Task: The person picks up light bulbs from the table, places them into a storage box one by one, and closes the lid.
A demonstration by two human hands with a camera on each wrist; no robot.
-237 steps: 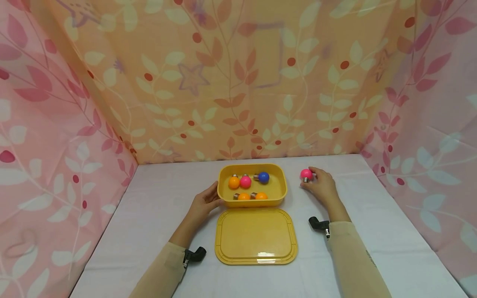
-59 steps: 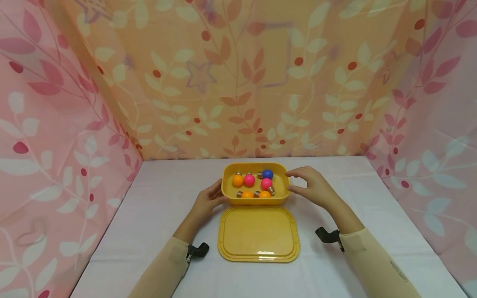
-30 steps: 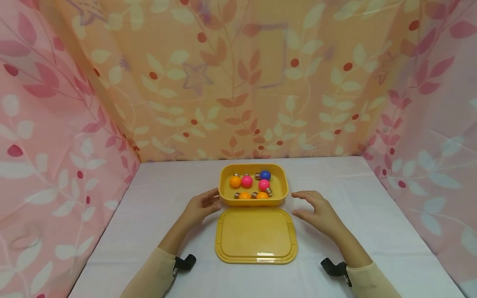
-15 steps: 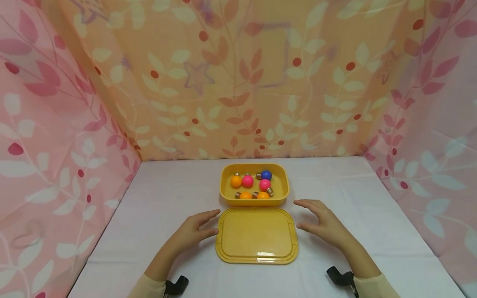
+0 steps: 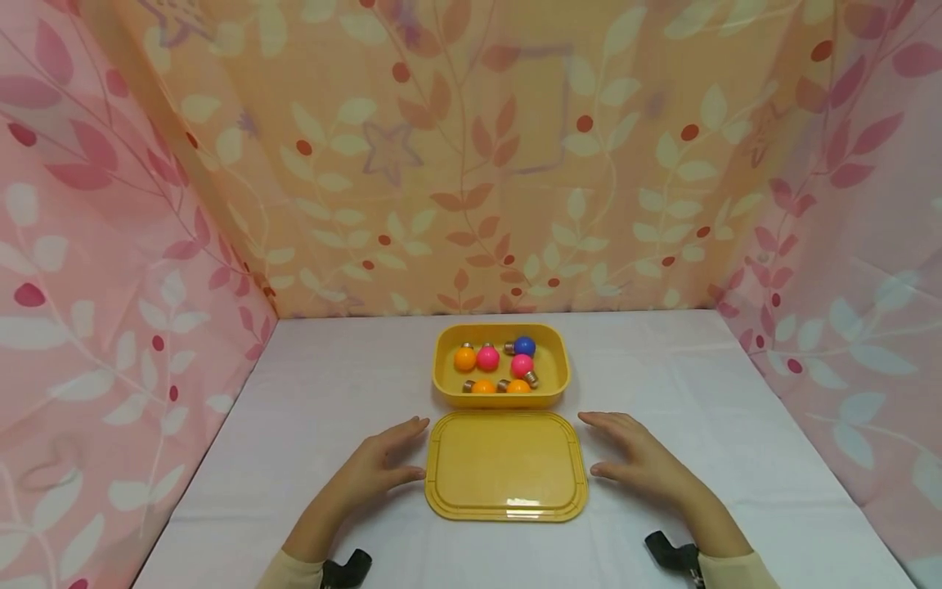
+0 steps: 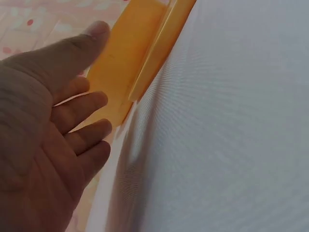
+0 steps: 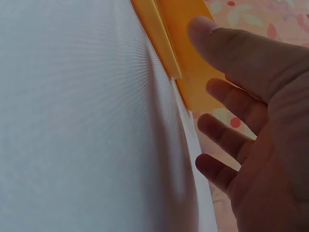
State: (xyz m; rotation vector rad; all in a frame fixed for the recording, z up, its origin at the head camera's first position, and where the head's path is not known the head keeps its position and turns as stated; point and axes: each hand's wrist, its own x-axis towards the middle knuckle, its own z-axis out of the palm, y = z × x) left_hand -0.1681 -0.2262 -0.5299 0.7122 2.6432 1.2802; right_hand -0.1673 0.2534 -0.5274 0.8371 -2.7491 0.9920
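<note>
A yellow lid [image 5: 506, 466] lies flat on the white cloth, close in front of a yellow plastic box [image 5: 508, 401]. My left hand [image 5: 371, 468] is at the lid's left edge, fingers spread and relaxed, holding nothing. On the other side, my right hand [image 5: 643, 458] hovers just off the lid's right edge, also relaxed with nothing in it. Inside the box lie small light bulbs: a blue bulb [image 5: 524, 347], two pink ones such as this pink bulb [image 5: 488, 357], and three orange ones such as this orange bulb [image 5: 465, 358]. The left wrist view shows the left hand [image 6: 53, 116] beside the lid's edge.
White cloth [image 5: 331, 368] covers the table. A patterned orange curtain [image 5: 471, 164] stands behind, with pink patterned curtains [image 5: 96, 286] along both sides. Dark wrist cameras [image 5: 346, 568] sit at both cuffs.
A pink bulb, earlier pinched in my right hand, now lies in the box. My left hand has let go of the box's side; both hands have drawn back toward the lid's sides.
</note>
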